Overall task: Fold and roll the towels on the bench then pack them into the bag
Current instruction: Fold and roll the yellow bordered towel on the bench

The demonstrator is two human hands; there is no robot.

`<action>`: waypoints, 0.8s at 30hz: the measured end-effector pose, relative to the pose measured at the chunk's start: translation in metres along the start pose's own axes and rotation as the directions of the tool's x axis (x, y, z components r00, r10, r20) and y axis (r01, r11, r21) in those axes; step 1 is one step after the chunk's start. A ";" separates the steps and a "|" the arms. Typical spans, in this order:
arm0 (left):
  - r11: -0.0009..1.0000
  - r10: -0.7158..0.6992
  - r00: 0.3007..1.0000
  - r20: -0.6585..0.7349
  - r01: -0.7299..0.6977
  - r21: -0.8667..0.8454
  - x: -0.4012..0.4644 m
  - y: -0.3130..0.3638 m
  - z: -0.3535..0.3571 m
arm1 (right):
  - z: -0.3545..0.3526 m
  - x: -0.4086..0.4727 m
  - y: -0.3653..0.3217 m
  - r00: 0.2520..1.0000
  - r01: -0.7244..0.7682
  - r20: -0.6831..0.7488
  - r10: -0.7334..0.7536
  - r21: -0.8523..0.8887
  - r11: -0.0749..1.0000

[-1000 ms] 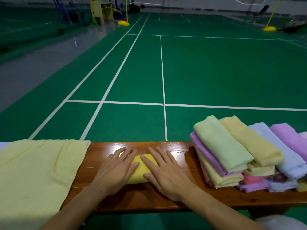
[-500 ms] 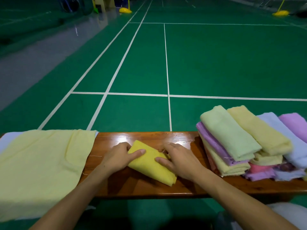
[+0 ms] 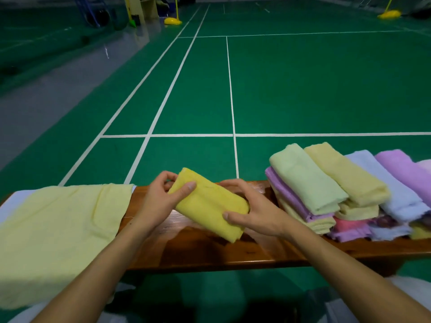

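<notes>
At my far left a pale yellow cloth [image 3: 53,231] lies spread flat over the end of the wooden bench [image 3: 210,255], draping off its near edge, with a strip of white fabric [image 3: 14,201] showing from under its far corner. Next comes my left hand [image 3: 161,199], fingers curled behind the upper end of the yellow rolled towel [image 3: 211,202] and my thumb pressed across its front, so I am pinching that end. The towel sits raised above the bench between my hands, tilted, its upper end toward the court and its lower end pointing down toward the near edge. My right hand [image 3: 254,209] grips the lower part, fingers wrapped over the far side and thumb laid against the near face. Just to the right, touching the bench top, is the stack of folded towels [image 3: 345,194]: a light green one and a pale yellow one on top, lavender, pink and blue ones beneath and beside. Beyond the bench stretches the green court floor [image 3: 303,89] with its white lines.
</notes>
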State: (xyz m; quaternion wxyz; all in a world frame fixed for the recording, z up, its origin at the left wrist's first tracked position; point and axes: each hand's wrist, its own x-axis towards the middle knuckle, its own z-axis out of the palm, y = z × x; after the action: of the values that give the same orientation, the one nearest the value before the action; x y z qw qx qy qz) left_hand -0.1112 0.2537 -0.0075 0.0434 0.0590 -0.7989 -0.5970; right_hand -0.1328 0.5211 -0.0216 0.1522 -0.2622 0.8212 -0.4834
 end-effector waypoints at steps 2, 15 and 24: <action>0.999 -0.012 0.999 -0.032 0.011 -0.045 -0.002 0.010 0.007 | -0.011 -0.016 -0.006 0.996 0.059 -0.057 -0.063 -0.069 0.996; 0.982 0.135 0.987 0.092 -0.120 -0.147 0.021 0.122 0.157 | -0.130 -0.127 -0.003 0.763 0.146 -0.591 -0.263 -0.239 0.960; 0.950 0.313 0.912 0.266 -0.303 -0.078 0.054 0.179 0.317 | -0.213 -0.186 0.056 0.587 -0.151 -0.809 -0.017 -0.130 0.980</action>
State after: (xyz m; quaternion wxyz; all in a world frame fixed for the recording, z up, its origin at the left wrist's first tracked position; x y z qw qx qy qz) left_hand -0.2168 0.5961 0.0741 0.0264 -0.1519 -0.7857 -0.5990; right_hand -0.1045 0.8025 0.0319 -0.2429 0.0035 0.8512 -0.4652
